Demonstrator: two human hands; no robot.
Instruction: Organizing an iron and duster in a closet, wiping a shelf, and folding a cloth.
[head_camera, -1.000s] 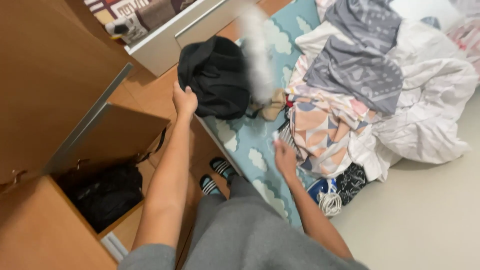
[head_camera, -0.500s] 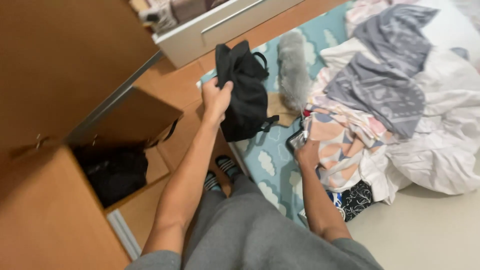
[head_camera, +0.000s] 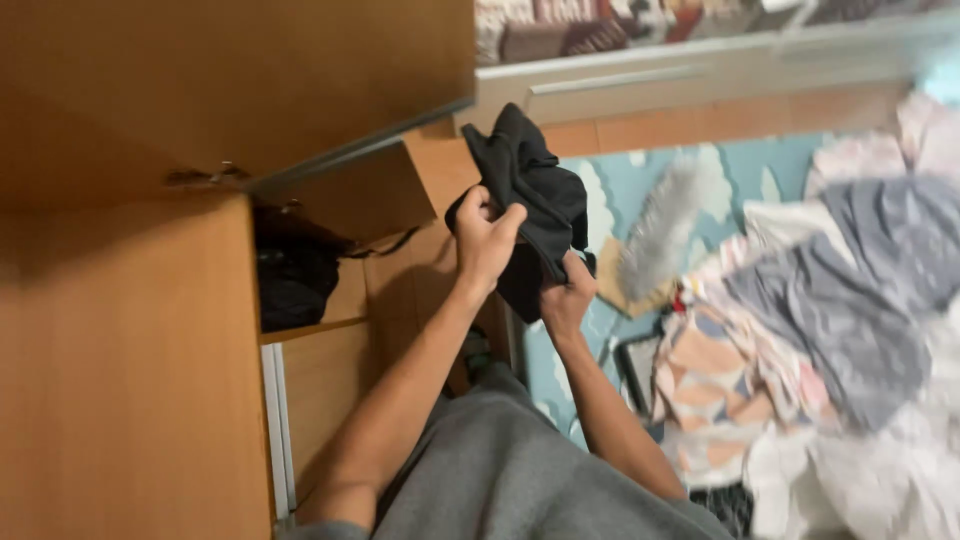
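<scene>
A black garment (head_camera: 532, 190) hangs bunched in the air in front of me, above the wooden floor. My left hand (head_camera: 484, 238) is closed around its upper left part. My right hand (head_camera: 567, 296) grips its lower edge from below. Both arms reach forward over my grey-trousered legs (head_camera: 500, 480). To the left, an open wooden cupboard compartment (head_camera: 310, 270) holds dark folded items (head_camera: 290, 280).
A pile of mixed clothes (head_camera: 830, 340) in grey, white and peach patterns lies on a blue cloud-patterned rug (head_camera: 660, 165) to the right. A white drawer front (head_camera: 700, 75) runs along the top. The cupboard's wooden side (head_camera: 120, 350) fills the left.
My left hand lifted the black garment off the rug toward the cupboard. My right hand left the clothes pile and took hold of the garment. The view swung left.
</scene>
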